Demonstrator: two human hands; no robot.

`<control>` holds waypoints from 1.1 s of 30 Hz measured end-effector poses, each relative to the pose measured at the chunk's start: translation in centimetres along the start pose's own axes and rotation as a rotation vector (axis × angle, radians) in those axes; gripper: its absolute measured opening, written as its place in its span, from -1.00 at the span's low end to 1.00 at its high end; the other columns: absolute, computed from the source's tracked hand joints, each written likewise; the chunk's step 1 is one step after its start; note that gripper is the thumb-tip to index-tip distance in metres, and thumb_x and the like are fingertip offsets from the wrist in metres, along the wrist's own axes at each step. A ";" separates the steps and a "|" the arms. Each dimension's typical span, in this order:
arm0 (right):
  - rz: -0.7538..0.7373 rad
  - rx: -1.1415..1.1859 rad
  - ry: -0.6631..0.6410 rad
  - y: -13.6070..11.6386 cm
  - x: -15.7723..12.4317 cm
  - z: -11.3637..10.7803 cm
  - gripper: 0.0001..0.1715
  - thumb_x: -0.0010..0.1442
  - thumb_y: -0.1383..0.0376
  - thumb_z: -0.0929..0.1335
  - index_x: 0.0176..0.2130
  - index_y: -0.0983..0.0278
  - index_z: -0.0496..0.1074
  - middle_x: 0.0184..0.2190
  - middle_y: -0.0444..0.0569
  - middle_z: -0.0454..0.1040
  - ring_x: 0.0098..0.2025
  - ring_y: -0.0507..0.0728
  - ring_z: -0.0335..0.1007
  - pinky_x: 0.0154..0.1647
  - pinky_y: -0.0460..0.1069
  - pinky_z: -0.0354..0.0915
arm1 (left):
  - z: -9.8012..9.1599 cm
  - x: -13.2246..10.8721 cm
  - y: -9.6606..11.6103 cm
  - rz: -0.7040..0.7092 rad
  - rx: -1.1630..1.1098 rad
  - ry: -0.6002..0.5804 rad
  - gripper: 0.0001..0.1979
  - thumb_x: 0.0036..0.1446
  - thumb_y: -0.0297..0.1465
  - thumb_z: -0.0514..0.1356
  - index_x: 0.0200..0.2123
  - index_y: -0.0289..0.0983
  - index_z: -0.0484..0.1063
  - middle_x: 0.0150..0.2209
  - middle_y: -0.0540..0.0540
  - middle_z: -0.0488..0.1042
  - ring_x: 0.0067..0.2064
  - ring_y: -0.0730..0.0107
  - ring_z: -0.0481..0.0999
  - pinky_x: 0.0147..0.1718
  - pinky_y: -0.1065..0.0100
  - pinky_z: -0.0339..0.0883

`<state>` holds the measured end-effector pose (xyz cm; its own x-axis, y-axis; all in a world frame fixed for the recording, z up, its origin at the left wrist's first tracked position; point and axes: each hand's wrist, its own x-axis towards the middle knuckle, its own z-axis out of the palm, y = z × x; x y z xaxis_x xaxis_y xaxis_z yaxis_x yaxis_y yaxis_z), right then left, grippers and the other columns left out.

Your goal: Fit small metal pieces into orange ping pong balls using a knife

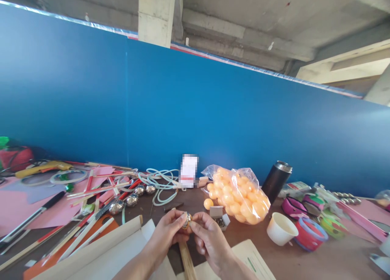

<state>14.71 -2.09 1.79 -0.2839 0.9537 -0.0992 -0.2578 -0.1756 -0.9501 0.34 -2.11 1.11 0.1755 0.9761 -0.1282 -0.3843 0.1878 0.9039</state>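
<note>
Between my two hands, above the table, is a small shiny silver ball [187,220] that looks like a bell; the fingers cover part of it. My left hand [171,227] pinches its left side with thumb and forefinger. On the right, the thumb and forefinger of my right hand [204,230] close on its other side. A light wooden handle [186,259] lies below the hands, its far end hidden by them. Just behind my right hand stands a small open box [217,213] with little metal pieces inside.
Behind the hands lie a clear bag of orange balls [240,196], a loose orange ball [208,203] and pale tubing [158,180]. A black bottle [276,180] and paper cup [282,229] stand right. Silver balls [132,199], sticks and pink sheets crowd the left. A blue partition [195,101] rises behind.
</note>
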 end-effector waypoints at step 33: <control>-0.017 -0.213 0.048 -0.5 0.1 -0.2 -0.54 0.05 0.10 0.38 -0.14 0.35 0.35 -0.63 -0.24 0.33 -0.80 -0.18 -0.10 -0.84 -0.21 -0.16 | 0.8 -1.2 1.4 0.005 0.005 0.003 -0.68 -0.06 -0.18 0.26 -0.32 -0.31 0.43 -0.44 -0.07 0.49 -0.37 0.40 0.49 -0.37 0.40 0.35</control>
<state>15.00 -1.88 2.24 -0.2358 0.9675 -0.0916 -0.0595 -0.1084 -0.9923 0.31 -3.09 2.80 0.1708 0.9774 -0.1248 -0.3805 0.1823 0.9066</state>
